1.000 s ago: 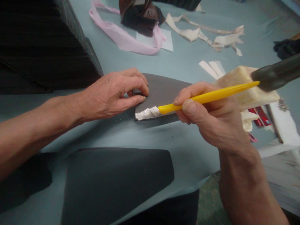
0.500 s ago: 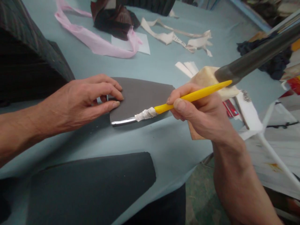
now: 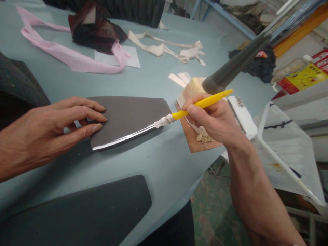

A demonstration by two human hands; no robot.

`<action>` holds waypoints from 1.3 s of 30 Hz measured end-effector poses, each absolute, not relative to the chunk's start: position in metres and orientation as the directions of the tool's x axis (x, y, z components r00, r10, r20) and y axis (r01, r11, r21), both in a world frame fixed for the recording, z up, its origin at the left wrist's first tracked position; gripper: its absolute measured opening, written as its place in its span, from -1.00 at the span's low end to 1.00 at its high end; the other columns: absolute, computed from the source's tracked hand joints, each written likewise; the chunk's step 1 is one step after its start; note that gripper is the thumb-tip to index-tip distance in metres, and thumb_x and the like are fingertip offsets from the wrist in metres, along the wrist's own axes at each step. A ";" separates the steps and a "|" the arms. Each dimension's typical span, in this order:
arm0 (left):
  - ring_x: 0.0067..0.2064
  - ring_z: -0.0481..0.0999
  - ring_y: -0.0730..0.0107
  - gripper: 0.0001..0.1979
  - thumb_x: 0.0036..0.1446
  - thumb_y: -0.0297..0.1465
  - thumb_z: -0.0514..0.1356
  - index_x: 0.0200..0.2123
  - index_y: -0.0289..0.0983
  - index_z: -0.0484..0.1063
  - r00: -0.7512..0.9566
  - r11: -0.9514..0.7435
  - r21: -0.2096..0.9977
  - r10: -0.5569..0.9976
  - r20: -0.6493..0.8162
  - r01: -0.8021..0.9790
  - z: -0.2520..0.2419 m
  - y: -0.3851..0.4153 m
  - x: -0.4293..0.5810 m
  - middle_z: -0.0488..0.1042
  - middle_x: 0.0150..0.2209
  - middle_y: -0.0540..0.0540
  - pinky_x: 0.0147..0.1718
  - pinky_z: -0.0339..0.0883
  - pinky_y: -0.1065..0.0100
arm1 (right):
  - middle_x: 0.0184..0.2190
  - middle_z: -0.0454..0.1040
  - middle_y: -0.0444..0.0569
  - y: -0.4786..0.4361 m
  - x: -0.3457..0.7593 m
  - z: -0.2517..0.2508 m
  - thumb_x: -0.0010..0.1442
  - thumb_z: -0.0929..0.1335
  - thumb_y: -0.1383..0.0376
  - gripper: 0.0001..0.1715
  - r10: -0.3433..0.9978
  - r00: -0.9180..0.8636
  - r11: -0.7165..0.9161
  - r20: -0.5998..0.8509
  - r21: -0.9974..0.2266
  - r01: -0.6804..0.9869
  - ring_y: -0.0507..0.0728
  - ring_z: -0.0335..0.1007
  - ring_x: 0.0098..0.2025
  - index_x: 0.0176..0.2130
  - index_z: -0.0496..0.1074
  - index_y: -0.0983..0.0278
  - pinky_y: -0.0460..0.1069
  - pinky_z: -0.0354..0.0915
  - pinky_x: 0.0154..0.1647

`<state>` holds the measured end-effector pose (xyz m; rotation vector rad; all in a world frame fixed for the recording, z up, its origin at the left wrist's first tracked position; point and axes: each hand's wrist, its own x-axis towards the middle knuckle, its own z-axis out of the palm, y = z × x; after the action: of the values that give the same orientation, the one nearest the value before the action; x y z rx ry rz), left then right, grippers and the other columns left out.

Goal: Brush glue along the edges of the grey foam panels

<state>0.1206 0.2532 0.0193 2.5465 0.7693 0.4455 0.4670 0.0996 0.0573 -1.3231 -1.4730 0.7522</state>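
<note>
A dark grey panel (image 3: pixel 130 116) lies on the pale blue table, a shiny white line running along its near edge. My left hand (image 3: pixel 74 121) rests its fingertips on the panel's left end, fingers slightly apart and holding nothing. Pinched in my right hand (image 3: pixel 210 118) is a yellow-handled brush (image 3: pixel 212 100), its lower part wrapped in whitish material. The brush's tip touches the near edge close to the panel's right end, at the end of the white line. Nearer to me lies a second dark panel (image 3: pixel 102 201).
Beyond the panel are a pink cloth strip (image 3: pixel 74 61), a dark cloth bundle (image 3: pixel 97 30) and cream strips (image 3: pixel 156 49). A cream block (image 3: pixel 193 87) with a thick grey rod (image 3: pixel 235 65) stands behind my right hand, near a brown board (image 3: pixel 194 138).
The brush has moved right along the near edge, and the white line is longer. The whole view has shifted, bringing more of the table's right side into sight.
</note>
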 end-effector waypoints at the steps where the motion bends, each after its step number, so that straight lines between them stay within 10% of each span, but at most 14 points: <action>1: 0.10 0.54 0.12 -0.64 0.43 0.02 0.08 -0.03 0.00 0.57 0.792 -0.744 0.506 0.584 0.176 0.436 0.020 0.253 0.121 0.53 0.22 0.08 0.22 0.42 0.09 | -0.55 0.28 -0.22 0.098 0.470 0.058 0.33 0.52 -0.09 -0.55 0.965 0.092 0.195 0.245 -0.908 0.372 -0.01 0.17 -0.52 -0.27 0.54 0.23 -0.03 0.09 -0.55; 13: 0.19 0.57 0.07 -0.63 0.49 -0.02 0.05 0.02 -0.05 0.56 0.796 -0.734 0.483 0.594 0.116 0.477 0.023 0.251 0.118 0.53 0.26 0.01 0.27 0.43 0.03 | -0.55 0.34 -0.18 0.082 0.475 0.082 0.35 0.51 -0.07 -0.57 0.905 0.240 0.150 0.351 -0.792 0.592 0.00 0.16 -0.55 -0.29 0.58 0.23 -0.02 0.00 -0.57; 26: -0.09 0.78 0.16 -0.58 0.49 -0.35 -0.04 -0.03 -0.18 0.65 0.825 -0.819 0.176 0.562 0.058 0.546 0.048 0.216 0.137 0.61 0.26 -0.17 -0.20 0.71 0.27 | -0.52 0.34 -0.23 0.185 0.390 0.063 0.39 0.46 -0.10 -0.52 0.923 0.123 0.334 0.363 -0.920 0.206 -0.04 0.19 -0.52 -0.25 0.50 0.26 -0.05 0.08 -0.53; 39: -0.19 0.77 0.16 -0.65 0.34 -0.53 0.08 0.00 -0.19 0.63 0.792 -0.799 0.003 0.596 -0.129 0.602 0.060 0.211 0.153 0.58 0.29 -0.14 -0.31 0.69 0.24 | -0.49 0.35 -0.20 0.221 0.365 0.051 0.30 0.46 -0.24 -0.39 0.936 -0.044 0.352 0.350 -0.918 0.184 -0.01 0.20 -0.47 -0.25 0.49 0.26 -0.05 0.17 -0.47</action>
<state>0.1532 0.2107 0.0599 2.9322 0.9801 -0.1887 0.3651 0.2213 0.0505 -1.0625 -1.5028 0.8484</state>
